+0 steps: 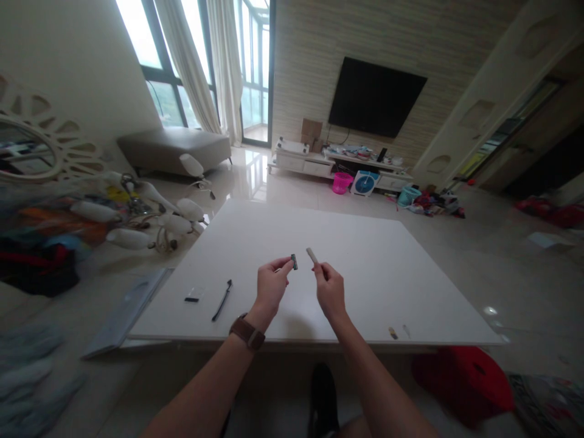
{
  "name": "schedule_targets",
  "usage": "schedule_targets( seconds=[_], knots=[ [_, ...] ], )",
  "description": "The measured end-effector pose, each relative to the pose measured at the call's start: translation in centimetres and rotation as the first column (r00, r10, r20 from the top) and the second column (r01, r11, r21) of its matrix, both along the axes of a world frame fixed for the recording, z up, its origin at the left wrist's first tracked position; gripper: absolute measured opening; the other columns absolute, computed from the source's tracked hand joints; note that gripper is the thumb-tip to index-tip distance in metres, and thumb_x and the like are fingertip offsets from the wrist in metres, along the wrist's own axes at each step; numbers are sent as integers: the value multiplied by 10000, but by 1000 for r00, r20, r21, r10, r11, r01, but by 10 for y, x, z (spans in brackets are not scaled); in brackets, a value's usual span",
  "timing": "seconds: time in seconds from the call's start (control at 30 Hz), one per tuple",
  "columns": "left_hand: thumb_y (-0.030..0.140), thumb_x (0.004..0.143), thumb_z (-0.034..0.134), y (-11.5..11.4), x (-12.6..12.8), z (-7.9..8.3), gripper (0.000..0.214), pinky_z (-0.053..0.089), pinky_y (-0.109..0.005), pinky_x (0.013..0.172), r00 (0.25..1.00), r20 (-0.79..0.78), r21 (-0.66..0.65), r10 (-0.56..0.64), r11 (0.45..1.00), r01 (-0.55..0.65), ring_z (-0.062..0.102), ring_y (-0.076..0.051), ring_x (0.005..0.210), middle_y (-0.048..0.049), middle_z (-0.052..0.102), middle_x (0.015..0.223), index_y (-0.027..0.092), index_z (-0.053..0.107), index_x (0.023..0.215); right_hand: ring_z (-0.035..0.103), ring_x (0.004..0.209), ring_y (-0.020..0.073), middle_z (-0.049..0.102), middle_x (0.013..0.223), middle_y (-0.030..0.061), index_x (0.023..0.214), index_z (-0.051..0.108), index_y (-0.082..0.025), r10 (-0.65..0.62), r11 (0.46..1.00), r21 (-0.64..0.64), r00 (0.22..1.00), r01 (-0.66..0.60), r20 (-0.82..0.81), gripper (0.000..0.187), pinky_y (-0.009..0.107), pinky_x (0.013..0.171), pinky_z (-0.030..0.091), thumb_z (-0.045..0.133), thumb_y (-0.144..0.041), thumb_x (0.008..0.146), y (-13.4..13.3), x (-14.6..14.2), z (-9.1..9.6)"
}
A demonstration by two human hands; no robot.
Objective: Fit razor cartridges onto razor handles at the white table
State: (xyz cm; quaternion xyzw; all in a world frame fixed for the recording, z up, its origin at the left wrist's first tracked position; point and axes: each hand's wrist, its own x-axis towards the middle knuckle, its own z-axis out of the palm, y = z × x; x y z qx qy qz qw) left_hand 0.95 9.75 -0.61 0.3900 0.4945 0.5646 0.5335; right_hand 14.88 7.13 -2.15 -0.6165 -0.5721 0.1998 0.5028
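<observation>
Between the fingertips of my left hand [274, 281] is a razor cartridge [294, 262], small, dark and rectangular with greenish marks. My right hand [329, 286] grips a short, pale, narrow stick [311, 255] that looks like a small brush; its tip points up and to the left. Both things are held over the white table, apart from each other. Left of my left hand lies a slim black razor handle [221, 302], slanted on the tabletop. Beside it is a small clear packet [194, 294] with a black strip along its lower edge.
The white table [365, 255] fills the middle. Near its front right edge lie a small yellow-and-dark piece [393, 333] and a small clear piece [406, 330]. A white lamp with several shades [176, 224] stands off the left side. Red fabric [463, 383] is below the right edge.
</observation>
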Motion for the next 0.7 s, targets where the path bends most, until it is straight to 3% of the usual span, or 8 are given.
schedule_targets(
  seconds=[0.13, 0.27, 0.43, 0.6, 0.7],
  knots=[
    [411, 700, 747, 2, 0, 0, 420, 303, -214, 441, 1000, 0, 5, -7, 1000, 7, 400, -72, 479, -24, 643, 661, 96, 784, 976, 405, 556, 126, 467, 580, -34, 762, 634, -181, 141, 990, -16, 988, -140, 64, 365, 263, 544, 255, 496, -446, 972, 2, 2, -4],
    [414, 678, 758, 2, 1, 0, 419, 307, -214, 440, 1000, 19, -27, 9, 1000, -8, 389, -70, 480, -29, 651, 677, 97, 784, 951, 397, 556, 129, 465, 579, -32, 764, 628, -179, -2, 1000, -16, 1000, 2, 18, 387, 263, 536, 246, 468, -456, 981, 4, 2, -6],
    [408, 678, 761, 1, 0, 0, 420, 315, -220, 447, 1000, 13, -4, -1, 1000, 1, 400, -73, 490, -35, 662, 700, 99, 782, 962, 405, 563, 125, 471, 587, -35, 746, 622, -177, 159, 987, -10, 987, -159, 20, 389, 264, 547, 258, 496, -462, 978, 2, -2, -3],
    [421, 675, 761, 1, 0, 0, 431, 312, -218, 441, 1000, 25, -16, 11, 1000, -11, 400, -71, 480, -41, 668, 709, 95, 779, 957, 385, 552, 126, 445, 574, -40, 763, 637, -177, 29, 1000, 0, 1000, -29, -1, 382, 269, 535, 239, 492, -453, 983, 3, 1, -4],
    [419, 682, 751, 1, 0, 0, 425, 306, -216, 435, 1000, 20, -10, 7, 1000, -6, 396, -68, 476, -47, 677, 734, 98, 781, 959, 378, 555, 122, 432, 578, -45, 769, 637, -178, 116, 993, 15, 993, -116, 1, 375, 266, 538, 246, 507, -457, 983, 2, 2, -5]
  ],
)
